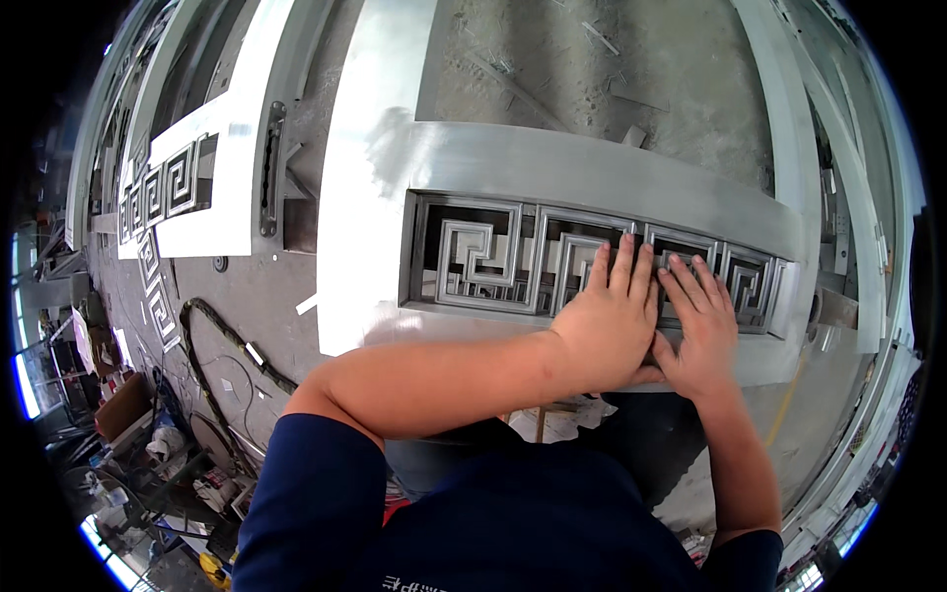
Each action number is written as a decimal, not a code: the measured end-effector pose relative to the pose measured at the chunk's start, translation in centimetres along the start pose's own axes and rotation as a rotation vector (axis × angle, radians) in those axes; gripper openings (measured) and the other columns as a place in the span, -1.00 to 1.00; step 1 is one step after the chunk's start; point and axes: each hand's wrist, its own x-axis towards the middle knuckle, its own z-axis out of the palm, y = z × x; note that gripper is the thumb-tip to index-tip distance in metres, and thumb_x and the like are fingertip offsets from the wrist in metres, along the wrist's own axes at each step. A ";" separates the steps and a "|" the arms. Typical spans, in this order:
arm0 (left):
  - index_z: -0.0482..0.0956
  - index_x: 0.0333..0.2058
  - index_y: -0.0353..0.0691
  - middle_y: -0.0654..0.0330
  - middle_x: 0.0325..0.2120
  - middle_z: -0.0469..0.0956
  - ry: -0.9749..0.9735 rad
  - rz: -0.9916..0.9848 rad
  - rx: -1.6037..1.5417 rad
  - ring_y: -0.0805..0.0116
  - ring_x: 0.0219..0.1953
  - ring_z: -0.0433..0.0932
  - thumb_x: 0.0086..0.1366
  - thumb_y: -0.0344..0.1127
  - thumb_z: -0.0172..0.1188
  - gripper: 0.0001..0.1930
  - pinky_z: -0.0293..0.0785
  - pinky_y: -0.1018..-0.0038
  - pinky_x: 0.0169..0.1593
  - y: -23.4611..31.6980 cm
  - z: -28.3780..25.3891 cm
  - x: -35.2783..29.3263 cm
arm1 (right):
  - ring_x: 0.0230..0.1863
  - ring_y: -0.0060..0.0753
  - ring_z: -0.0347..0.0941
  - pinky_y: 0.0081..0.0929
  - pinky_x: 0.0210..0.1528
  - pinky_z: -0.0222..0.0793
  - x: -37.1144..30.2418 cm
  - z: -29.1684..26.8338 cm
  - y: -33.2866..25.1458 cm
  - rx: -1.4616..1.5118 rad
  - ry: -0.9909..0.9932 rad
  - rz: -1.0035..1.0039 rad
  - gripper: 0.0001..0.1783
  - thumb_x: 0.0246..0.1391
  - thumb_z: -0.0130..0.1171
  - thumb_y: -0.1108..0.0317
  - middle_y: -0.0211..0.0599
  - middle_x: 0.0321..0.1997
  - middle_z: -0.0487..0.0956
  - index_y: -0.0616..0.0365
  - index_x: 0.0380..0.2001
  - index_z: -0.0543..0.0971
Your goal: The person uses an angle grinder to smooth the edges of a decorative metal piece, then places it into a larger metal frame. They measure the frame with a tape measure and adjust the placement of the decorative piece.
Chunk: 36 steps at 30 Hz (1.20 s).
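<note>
A large silver metal frame (592,168) lies flat in front of me. Set into its recessed slot is a strip of metal fretwork (483,259) with square spiral patterns. My left hand (610,318) lies flat on the fretwork, fingers together and pointing away from me. My right hand (702,326) presses flat beside it, thumb touching the left hand. Both palms rest on the right half of the strip and hold nothing.
A second white frame (232,187) with similar fretwork (158,192) lies to the left on the grey floor. A dark cable (212,345) loops across the floor. Clutter, boxes and tools (128,434) sit at lower left. Long metal rails (838,197) run along the right.
</note>
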 end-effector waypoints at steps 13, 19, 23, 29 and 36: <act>0.53 0.16 -0.43 -0.23 0.34 0.29 -0.087 -0.006 0.062 -0.57 0.29 0.26 0.05 0.46 0.24 0.00 0.23 -0.32 0.28 0.3 -0.7 0.2 | 0.54 0.10 0.10 0.20 0.48 -0.01 -0.2 0.0 0.7 -0.041 -0.077 -0.077 -0.17 0.18 0.01 -0.29 -0.14 0.49 0.32 0.22 0.23 0.52; 0.49 0.19 -0.46 -0.28 0.34 0.28 -0.074 -0.007 -0.036 -0.65 0.29 0.22 0.15 0.41 0.16 -0.03 0.13 -0.33 0.34 -0.3 -0.6 0.0 | 0.52 0.12 0.14 0.18 0.49 -0.03 0.2 -0.3 0.4 -0.009 -0.076 -0.027 -0.13 0.15 0.01 -0.32 -0.15 0.46 0.36 0.21 0.25 0.50; 0.55 0.12 -0.47 -0.30 0.30 0.32 -0.070 -0.038 -0.022 -0.66 0.25 0.26 0.16 0.37 0.11 -0.09 0.13 -0.31 0.35 0.0 -0.6 0.5 | 0.50 0.18 0.17 0.15 0.50 -0.01 0.7 -0.2 0.8 -0.068 -0.095 -0.069 -0.09 0.09 -0.01 -0.26 -0.01 0.41 0.40 0.35 0.22 0.49; 0.60 0.03 -0.45 -0.28 0.31 0.29 -0.170 -0.050 0.010 -0.72 0.24 0.27 0.14 0.31 0.11 -0.17 0.37 -0.23 0.26 0.1 -1.2 1.3 | 0.47 0.28 0.20 0.22 0.45 0.08 0.6 -0.7 1.1 -0.074 -0.181 -0.077 0.00 0.24 -0.21 -0.46 0.06 0.39 0.41 0.37 0.18 0.49; 0.62 0.07 -0.39 -0.19 0.31 0.35 -0.237 -0.089 0.083 -0.65 0.24 0.33 0.30 0.09 -0.05 -0.35 0.42 -0.18 0.24 0.5 -1.4 1.8 | 0.48 0.32 0.17 0.31 0.44 0.06 0.1 -0.9 1.9 -0.045 -0.235 -0.092 0.03 0.26 -0.22 -0.49 0.15 0.42 0.34 0.36 0.24 0.42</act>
